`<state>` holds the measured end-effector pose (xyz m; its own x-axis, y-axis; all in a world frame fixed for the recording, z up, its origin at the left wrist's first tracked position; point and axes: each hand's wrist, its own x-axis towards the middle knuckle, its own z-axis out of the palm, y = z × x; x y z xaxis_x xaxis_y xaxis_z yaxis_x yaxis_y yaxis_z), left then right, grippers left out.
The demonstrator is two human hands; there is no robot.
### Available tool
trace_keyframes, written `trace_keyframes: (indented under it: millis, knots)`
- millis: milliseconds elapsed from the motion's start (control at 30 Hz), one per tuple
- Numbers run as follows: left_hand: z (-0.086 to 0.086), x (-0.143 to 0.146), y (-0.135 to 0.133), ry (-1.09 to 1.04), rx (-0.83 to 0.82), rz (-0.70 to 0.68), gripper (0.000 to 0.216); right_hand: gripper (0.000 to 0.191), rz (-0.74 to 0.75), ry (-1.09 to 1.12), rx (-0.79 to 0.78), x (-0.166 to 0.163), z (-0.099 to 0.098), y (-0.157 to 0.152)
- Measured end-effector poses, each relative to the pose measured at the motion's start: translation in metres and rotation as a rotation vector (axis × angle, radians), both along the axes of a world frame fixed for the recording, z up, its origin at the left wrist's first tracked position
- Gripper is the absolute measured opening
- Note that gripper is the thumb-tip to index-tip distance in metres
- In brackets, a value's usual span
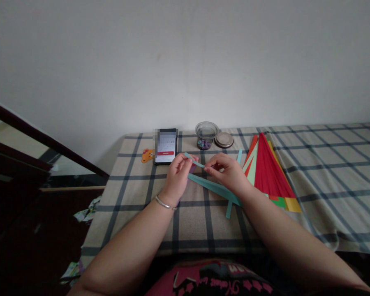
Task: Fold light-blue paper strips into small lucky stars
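Note:
A narrow light-blue paper strip [198, 164] runs between my two hands. My left hand [179, 172] pinches one end between thumb and fingers, and a silver bracelet sits on that wrist. The strip's other end is pinched in my right hand [226, 170], whose remaining fingers are curled. Beneath my hands lie more light-blue paper strips [212, 187] on the checked cloth, partly covered by my right forearm. A bit of purple shows behind my left hand; I cannot make out what it is.
A phone [166, 147] stands at the back beside an orange bear-shaped piece [147, 156]. Behind my hands is a clear tub [206, 133] with small coloured pieces, its lid [224, 139] alongside. To the right, red strips [269, 172] fan over green and yellow ones. A wall borders the table.

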<state>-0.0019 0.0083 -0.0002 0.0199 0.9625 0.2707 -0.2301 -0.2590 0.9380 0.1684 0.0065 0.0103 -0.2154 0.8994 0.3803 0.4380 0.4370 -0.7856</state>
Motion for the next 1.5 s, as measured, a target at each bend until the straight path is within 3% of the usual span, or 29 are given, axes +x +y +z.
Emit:
trace_keyframes:
  millis: [100, 233, 533, 700, 933, 1100, 1300, 1500]
  knots:
    - [0.003, 0.003, 0.001, -0.275, -0.161, -0.053, 0.017, 0.009, -0.006, -0.023, -0.011, 0.0, 0.0, 0.0]
    - [0.006, 0.003, 0.003, -0.365, -0.182, -0.043, 0.021, 0.01, -0.005, -0.048, -0.022, 0.001, -0.002, 0.001]
    - [0.003, 0.004, -0.001, -0.053, -0.152, -0.018, 0.026, 0.019, -0.088, 0.027, -0.05, 0.001, 0.002, 0.0]
    - [0.002, 0.002, -0.002, 0.185, -0.082, -0.111, 0.024, 0.028, -0.071, 0.136, -0.108, 0.0, 0.005, -0.002]
    - [0.0, 0.0, -0.004, 0.459, 0.099, -0.148, 0.006, 0.03, -0.077, -0.001, -0.173, 0.001, 0.008, -0.005]
    - [0.001, -0.001, -0.003, 0.468, 0.122, -0.112, 0.009, 0.031, -0.088, -0.003, -0.231, 0.0, 0.005, -0.002]
    - [-0.004, -0.001, -0.003, 0.435, 0.121, -0.07, 0.021, 0.04, -0.08, 0.178, -0.286, 0.0, 0.002, 0.001]
    - [-0.004, 0.001, -0.002, 0.279, -0.029, -0.053, 0.022, 0.05, -0.08, 0.293, -0.31, 0.0, 0.004, 0.003]
